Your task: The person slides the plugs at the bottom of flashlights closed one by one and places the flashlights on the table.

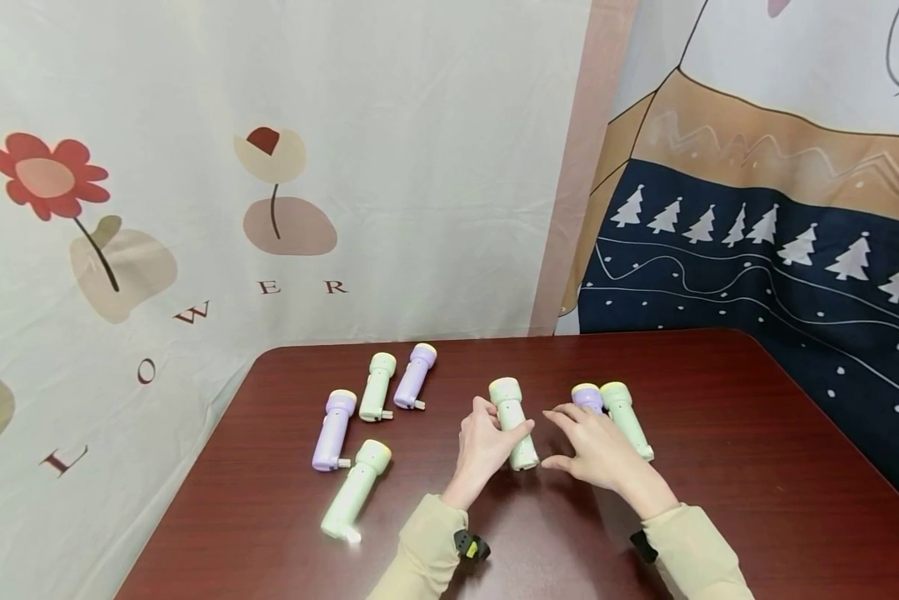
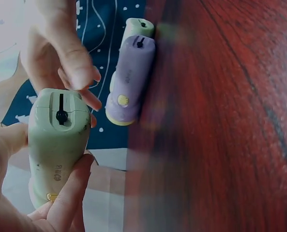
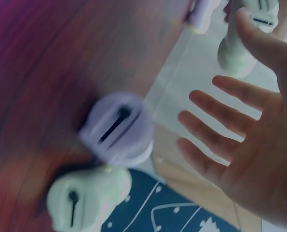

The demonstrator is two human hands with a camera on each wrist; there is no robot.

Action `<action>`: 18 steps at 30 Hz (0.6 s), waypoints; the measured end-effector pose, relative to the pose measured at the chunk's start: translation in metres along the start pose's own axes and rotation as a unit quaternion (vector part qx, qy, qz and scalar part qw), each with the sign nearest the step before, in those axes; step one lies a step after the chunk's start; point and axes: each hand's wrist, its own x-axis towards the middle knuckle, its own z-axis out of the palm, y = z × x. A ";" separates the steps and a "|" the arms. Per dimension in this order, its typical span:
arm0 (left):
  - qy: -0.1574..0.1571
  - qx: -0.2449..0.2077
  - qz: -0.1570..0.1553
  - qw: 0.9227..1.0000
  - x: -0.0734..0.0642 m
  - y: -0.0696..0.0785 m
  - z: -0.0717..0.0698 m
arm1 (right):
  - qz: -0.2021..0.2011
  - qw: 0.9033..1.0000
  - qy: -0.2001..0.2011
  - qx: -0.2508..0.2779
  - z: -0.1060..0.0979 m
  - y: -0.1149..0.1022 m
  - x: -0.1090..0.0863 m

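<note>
1. Pale green plastic fills your left hand (image 1: 482, 443): thumb and fingers grasp the barrel of one flashlight (image 1: 511, 410), in front of you near the table's (image 1: 764, 475) middle.
2. Your right hand (image 1: 599, 447) is released, fingers spread beside that flashlight's tail.
3. For good control, I'd hold the barrel firmly and leave the tail slot (image 2: 61, 115) uncovered for your right fingertips.
4. Mind your right palm: the purple flashlight (image 1: 587, 396) and its green neighbour (image 1: 625, 417) lie close enough to be knocked.
5. Your right hand hides most of that purple barrel from the head view; the right wrist view blurs it.
6. You can't tell whether your right thumb touches the tail.
</note>
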 end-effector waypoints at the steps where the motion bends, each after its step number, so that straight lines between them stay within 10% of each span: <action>1: 0.000 0.006 -0.001 1.000 0.000 0.000 0.001 | 0.003 1.000 -0.001 -0.005 0.000 0.004 -0.001; 18: -0.064 0.091 0.002 0.994 0.012 0.015 0.046 | 0.049 0.998 -0.014 -0.035 0.000 0.027 -0.018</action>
